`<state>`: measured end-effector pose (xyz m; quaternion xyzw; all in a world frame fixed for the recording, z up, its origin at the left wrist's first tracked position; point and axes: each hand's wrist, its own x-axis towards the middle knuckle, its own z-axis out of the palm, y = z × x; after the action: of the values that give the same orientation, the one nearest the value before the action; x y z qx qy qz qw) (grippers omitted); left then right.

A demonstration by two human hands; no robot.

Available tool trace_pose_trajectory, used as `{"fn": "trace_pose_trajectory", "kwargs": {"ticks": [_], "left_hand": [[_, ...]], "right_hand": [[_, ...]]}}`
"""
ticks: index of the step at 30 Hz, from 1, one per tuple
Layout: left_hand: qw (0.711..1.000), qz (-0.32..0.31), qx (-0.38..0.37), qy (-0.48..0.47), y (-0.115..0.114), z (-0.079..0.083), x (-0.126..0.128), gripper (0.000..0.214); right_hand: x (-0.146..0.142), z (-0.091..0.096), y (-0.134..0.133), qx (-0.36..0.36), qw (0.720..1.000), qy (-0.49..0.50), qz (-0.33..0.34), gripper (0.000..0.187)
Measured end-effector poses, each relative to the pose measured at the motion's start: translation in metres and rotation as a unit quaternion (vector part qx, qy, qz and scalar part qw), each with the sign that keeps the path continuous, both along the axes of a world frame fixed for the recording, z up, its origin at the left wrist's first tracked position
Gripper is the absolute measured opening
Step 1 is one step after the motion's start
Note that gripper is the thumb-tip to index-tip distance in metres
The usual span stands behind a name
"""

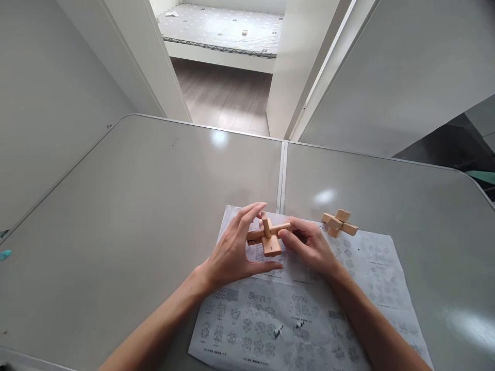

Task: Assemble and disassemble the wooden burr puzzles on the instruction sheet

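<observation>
A wooden interlocking burr puzzle (pixel 273 246), built of crossed light-brown bars, is held above a printed sheet (pixel 235 337). My right hand (pixel 311 247) pinches the end of its right-hand bar between thumb and fingers. Around the puzzle's left side curves my left hand (pixel 235 252), thumb stretched out below and fingers spread above. Its fingertips are close to the top of the upright bar; whether they touch it I cannot tell. Dark marks show on the left bar and on the front one. A second assembled wooden burr puzzle (pixel 339 223) rests at the sheet's far edge, right of my right hand.
Rows of line-drawn puzzle diagrams cover the sheet, which lies on a grey table (pixel 154 206) with a metal seam (pixel 283 175). Small dark-and-white scraps (pixel 278 331) lie on the paper. Beyond the table's far edge are a door (pixel 297 62) and a bed (pixel 220 26).
</observation>
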<state>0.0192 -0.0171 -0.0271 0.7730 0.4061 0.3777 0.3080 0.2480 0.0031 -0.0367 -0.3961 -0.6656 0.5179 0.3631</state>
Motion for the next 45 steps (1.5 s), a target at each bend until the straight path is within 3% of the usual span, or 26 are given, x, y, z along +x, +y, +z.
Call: {"fn": "trace_pose_trajectory", "kwargs": {"ticks": [3,10,18,24,45], "left_hand": [[0.999,-0.004,-0.036,-0.017,0.001,0.000,-0.002,0.116],[0.992,0.000,-0.120,-0.046,0.002,0.000,-0.005,0.097],[0.991,0.011,-0.125,-0.048,0.001,0.005,-0.002,0.097],[0.983,0.010,-0.170,-0.068,0.002,0.006,-0.004,0.101],[0.971,0.033,-0.184,-0.150,0.006,0.010,-0.008,0.081]], "right_hand": [[0.000,0.000,0.000,0.008,1.000,-0.002,-0.008,0.036],[-0.001,0.000,-0.001,0.018,1.000,-0.012,-0.022,0.039],[-0.007,0.003,-0.003,0.060,0.997,-0.055,-0.007,0.049],[-0.006,0.000,-0.003,0.071,0.995,-0.074,0.014,0.052],[-0.008,0.007,-0.004,0.079,0.991,-0.096,0.048,0.055]]}}
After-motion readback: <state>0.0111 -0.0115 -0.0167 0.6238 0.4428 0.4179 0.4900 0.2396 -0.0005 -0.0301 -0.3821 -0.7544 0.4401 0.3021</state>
